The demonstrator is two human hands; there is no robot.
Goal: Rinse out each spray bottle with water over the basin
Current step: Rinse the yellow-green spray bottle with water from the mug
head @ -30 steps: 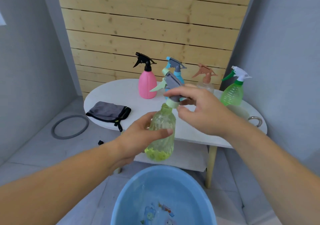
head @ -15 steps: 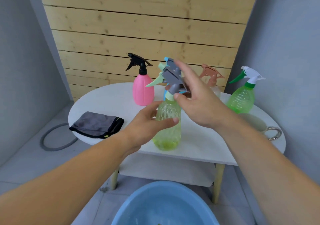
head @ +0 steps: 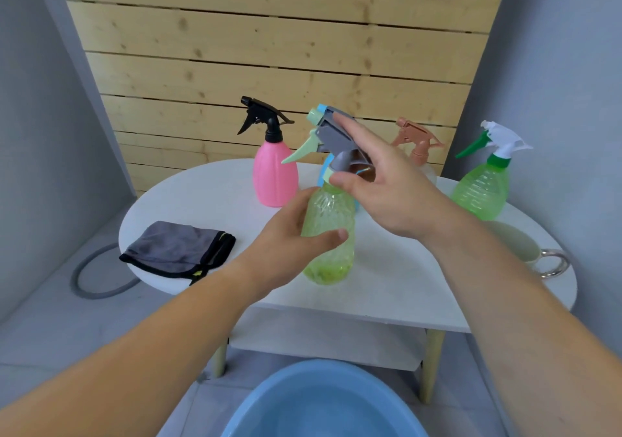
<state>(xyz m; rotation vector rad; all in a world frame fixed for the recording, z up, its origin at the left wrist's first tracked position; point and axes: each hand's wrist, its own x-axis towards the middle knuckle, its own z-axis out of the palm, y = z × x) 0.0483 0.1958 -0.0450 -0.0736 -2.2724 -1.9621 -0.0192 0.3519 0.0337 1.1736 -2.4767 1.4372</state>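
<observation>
1. We look down at a white oval table [head: 202, 194] in front of a wooden plank wall.
2. Our left hand [head: 292, 238] grips the body of a yellow-green bottle [head: 331, 214], fingers curled round it, thumb across the front.
3. This bottle is upright over the near middle of the table; we cannot tell whether its base touches the top.
4. Our right hand [head: 387, 194] holds the bottle's grey spray head [head: 328, 136]: thumb on the collar, forefinger lying along the top, other fingers behind the neck.
5. A blue basin [head: 323, 399] sits on the floor just in front of the table, below our arms.
6. At the back of the table stand a pink bottle [head: 274, 180], a clear bottle [head: 415, 136] with a brown sprayer, and a green bottle [head: 481, 190] at the right.
7. A folded grey cloth [head: 175, 248] lies at the table's left edge.
8. A pale mug [head: 518, 244] sits at the right edge.
</observation>
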